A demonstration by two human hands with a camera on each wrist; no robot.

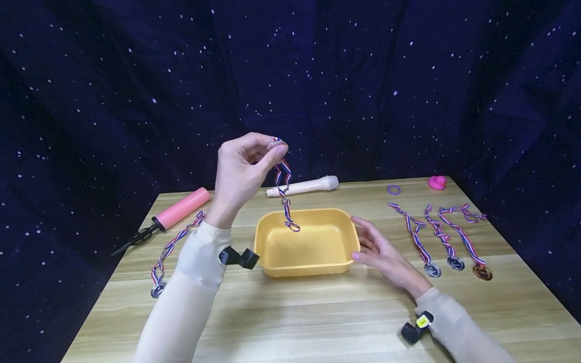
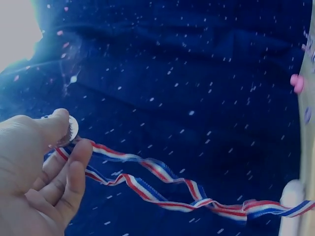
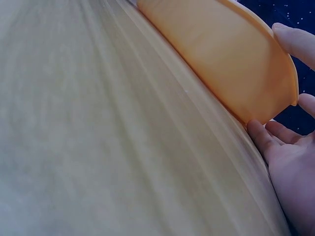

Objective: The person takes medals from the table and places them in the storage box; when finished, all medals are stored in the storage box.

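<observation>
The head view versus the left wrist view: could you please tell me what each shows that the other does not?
Only the head view shows the yellow tub, the right hand resting against its side, and four more medals lying on the table. Only the left wrist view shows the medal disc pinched close up. Both show the left hand holding up the striped ribbon.

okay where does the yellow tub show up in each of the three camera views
Head: the yellow tub sits at centre on the wooden table, below the left hand and its dangling medal ribbon.
Left wrist: not in it.
Right wrist: its outer wall fills the upper right, rim curving down to the right hand.
Shared landmark: the right hand touching the tub's right side shows in the head and right wrist views.
</observation>
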